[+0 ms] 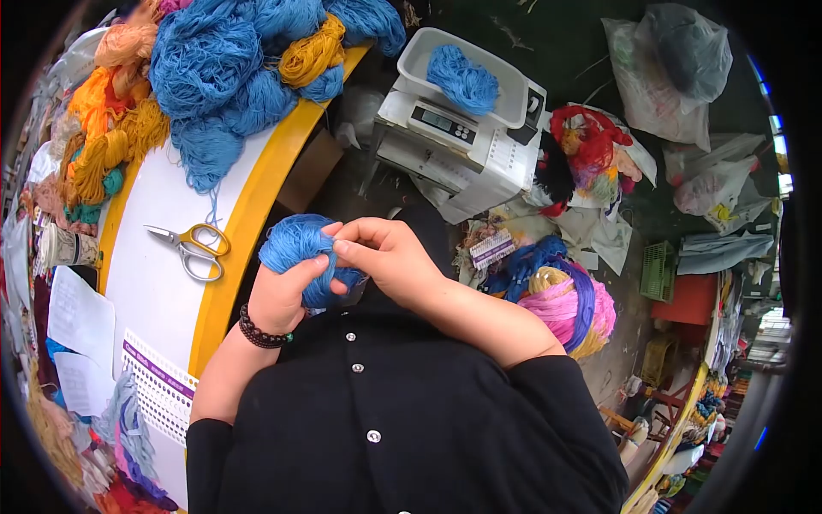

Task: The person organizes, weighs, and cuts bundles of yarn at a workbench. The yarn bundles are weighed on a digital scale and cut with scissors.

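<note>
A bundle of blue yarn (295,244) is held up in front of my chest, over the yellow edge of the table. My left hand (287,291) wraps round it from below, with a beaded bracelet on that wrist. On the bundle's right side, my right hand (377,253) pinches at the yarn with thumb and forefinger; any single strand between them is too small to make out. Scissors (190,248) with one gold and one silver handle lie on the white table (163,201), left of my hands.
Blue skeins (205,68) and orange yarn (103,163) are heaped at the table's far end. A digital scale (445,128) carries a white tray (417,64) with blue yarn (462,79). Pink yarn (556,308) lies beside my right arm. Plastic bags (668,68) sit on the floor.
</note>
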Tool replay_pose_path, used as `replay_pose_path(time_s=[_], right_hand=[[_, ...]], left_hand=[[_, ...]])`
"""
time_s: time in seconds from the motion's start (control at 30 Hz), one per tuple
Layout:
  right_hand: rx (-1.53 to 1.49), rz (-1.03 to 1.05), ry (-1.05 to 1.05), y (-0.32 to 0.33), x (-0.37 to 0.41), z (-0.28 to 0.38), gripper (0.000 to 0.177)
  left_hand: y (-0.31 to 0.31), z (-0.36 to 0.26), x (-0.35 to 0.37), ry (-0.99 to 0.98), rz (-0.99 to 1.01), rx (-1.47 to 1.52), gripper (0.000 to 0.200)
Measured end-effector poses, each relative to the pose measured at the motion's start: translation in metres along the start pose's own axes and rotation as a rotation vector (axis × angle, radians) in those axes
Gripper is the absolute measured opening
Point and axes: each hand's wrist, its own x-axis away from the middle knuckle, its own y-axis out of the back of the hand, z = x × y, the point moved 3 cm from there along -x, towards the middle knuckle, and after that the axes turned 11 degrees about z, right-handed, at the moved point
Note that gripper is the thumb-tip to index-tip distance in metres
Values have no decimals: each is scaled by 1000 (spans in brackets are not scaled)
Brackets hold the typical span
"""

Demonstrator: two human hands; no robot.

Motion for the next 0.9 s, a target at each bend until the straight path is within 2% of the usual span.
replay_pose_path(time_s=[0.07, 0.23, 0.33, 0.4, 0.47, 0.53, 0.63, 0.67, 0.73, 0.8, 0.83, 0.9], right_hand=[[-17, 1, -8, 2, 2, 2, 16], [62, -19, -32, 3, 2, 2, 15], [23, -17, -9, 1, 0, -4, 14], [12, -8, -24, 3, -1, -4, 13], [0, 3, -40, 2, -2, -5, 12], [-191, -7, -65, 2, -4, -9, 11], [-234, 39, -78, 9, -9, -17, 11], [-231, 37, -76, 10, -11, -14, 11], [-480, 28, -18, 11, -13, -5, 11], [-459, 86, -28, 22, -8, 24, 12], [-334, 68, -147, 20, 3, 58, 11], [95, 92, -79, 22, 21, 120, 14]], left_hand=[[1, 0, 0, -62, -108, 46, 32], [4, 0, 1, -73, -81, -27, 23], [8, 7, 0, -81, -176, -159, 16], [8, 9, 0, -179, -219, -190, 10], [10, 10, -1, -210, -219, -184, 10], [14, 12, -2, -242, -218, -179, 11], [17, 13, -1, -257, -206, -167, 14], [17, 14, -2, -233, -196, -41, 14], [20, 14, -6, -160, -105, 191, 16], [36, 20, -6, -152, -73, 604, 17], [64, 34, -8, -163, 92, 776, 15], [91, 56, -9, -93, 157, 917, 15]])
